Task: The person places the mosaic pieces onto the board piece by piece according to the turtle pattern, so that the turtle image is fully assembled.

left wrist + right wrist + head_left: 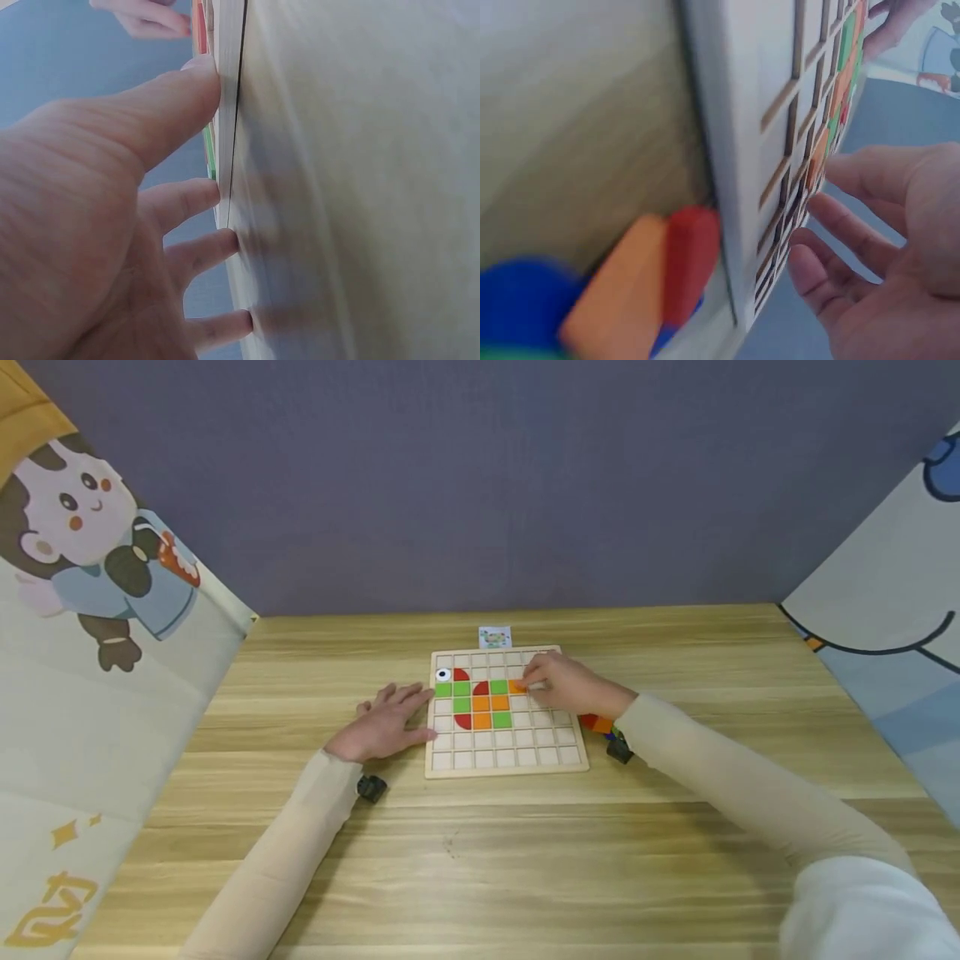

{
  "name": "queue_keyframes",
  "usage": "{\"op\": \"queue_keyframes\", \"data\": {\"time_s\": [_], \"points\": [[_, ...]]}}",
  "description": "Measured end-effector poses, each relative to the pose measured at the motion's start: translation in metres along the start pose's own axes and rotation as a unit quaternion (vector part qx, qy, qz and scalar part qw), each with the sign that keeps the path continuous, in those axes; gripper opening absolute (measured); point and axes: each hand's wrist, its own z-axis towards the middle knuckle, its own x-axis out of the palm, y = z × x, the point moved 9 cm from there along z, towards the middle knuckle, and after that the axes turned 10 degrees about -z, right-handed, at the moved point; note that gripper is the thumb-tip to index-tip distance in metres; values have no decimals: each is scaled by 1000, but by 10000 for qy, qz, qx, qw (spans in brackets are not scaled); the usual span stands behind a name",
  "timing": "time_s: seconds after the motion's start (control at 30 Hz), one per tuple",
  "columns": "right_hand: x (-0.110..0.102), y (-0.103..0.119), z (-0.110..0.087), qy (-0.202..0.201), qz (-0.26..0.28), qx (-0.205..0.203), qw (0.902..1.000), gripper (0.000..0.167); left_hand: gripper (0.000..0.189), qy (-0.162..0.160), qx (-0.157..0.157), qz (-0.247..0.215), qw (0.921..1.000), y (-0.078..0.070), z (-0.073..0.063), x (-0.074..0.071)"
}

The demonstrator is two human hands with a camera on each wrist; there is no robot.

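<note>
A wooden grid board lies on the table, bearing several green, orange and red tiles and a white eye piece. My left hand is spread at the board's left side; in the left wrist view its thumb touches the edge. My right hand reaches over the upper right of the grid. Its fingertips touch an orange tile at the right end of a row, also visible as an orange tile in the right wrist view. Nothing shows between the other fingers.
Loose pieces, among them an orange block and a red block, lie right of the board, partly under the right forearm. A small picture card sits behind it. Dark wrist devices show at both wrists. A wall rises behind.
</note>
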Motion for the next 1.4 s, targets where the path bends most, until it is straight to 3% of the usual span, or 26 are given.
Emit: {"op": "queue_keyframes", "data": {"time_s": [0.23,0.5,0.67,1.0,1.4], "points": [[-22,-23,-44,-7,-123,592,9982,22,76,-21,9,-3,10000,1,0,0],[-31,-56,-98,-235,-573,762,9952,15,76,-28,45,8,10000,1,1,0],[-32,-70,-119,-388,-653,934,9927,17,76,-26,49,15,10000,1,1,0],[-27,-94,-137,-565,-334,1395,9880,25,76,-13,76,-24,10000,1,1,1],[-28,-97,-133,-610,-449,1618,9839,19,75,-1,64,-11,10000,1,1,1]]}}
